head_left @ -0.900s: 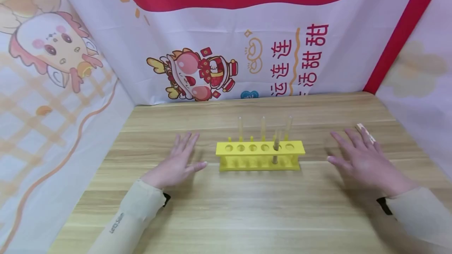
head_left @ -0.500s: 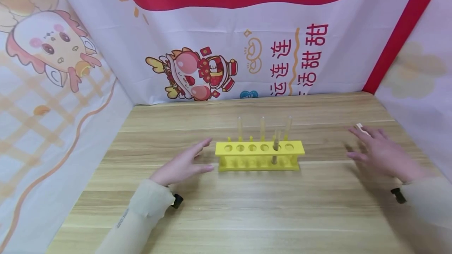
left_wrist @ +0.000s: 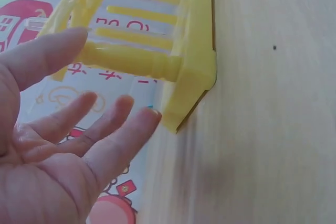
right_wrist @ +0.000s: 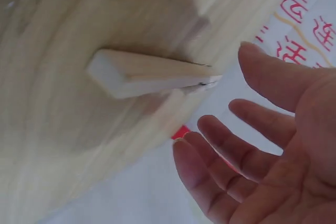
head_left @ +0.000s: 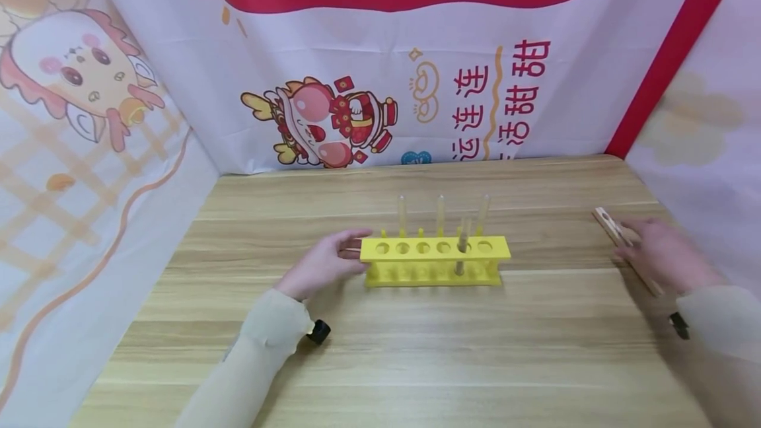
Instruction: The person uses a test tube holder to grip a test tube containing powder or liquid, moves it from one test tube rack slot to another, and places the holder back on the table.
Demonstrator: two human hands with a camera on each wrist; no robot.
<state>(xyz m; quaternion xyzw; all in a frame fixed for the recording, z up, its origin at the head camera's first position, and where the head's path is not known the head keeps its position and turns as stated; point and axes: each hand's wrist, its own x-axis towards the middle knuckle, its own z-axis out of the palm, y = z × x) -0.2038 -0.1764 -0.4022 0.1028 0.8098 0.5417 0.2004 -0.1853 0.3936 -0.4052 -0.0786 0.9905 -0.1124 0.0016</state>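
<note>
Wood-grain table (head_left: 416, 349), yellow rack (head_left: 433, 249) just beside relaxed left hand (head_left: 324, 264), wooden clamp (right_wrist: 147, 73) near relaxed right hand (head_left: 670, 254)

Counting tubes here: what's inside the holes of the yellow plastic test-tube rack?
One slim transparent tube stands in the yellow plastic rack, second hole from the right; its front edge covers the tube's middle.

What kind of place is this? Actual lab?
Probably a makeshift tabletop booth rather than a working lab: a wood-grain table bordered at the back and sides by brightly printed cloth, with a yellow test-tube rack on it. The wider room isn't visible.
</note>
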